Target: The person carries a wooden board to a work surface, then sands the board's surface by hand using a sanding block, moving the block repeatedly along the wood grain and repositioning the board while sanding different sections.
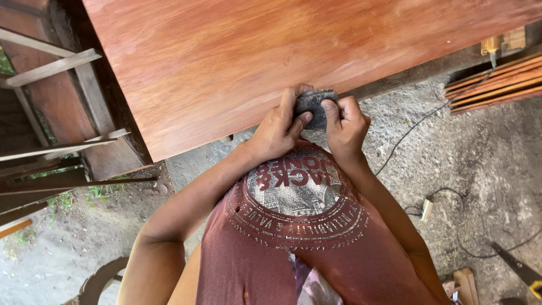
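Both hands grip one dark sanding pad (314,107) at the near edge of the wood panel (271,56).

- Left hand (278,129): fingers closed over the pad's left side, thumb pressed on its face.
- Right hand (345,125): fingers closed over the pad's right side, thumb on its upper edge.
- Pad: folded over the panel's edge, clamped between the two hands, which sit close together and touch it from both sides.
- Panel: broad, reddish-brown, smooth; it fills the upper part of the view and slopes down to the left.

Surroundings:
- Wooden frame (62,113) of slats and boards stands left of the panel.
- Stack of thin strips (497,85) lies at the right, beyond the panel's edge.
- Black cable (412,130) runs across the concrete floor (485,169) to a small white plug (427,209).
- Saw (516,268) lies on the floor at lower right.
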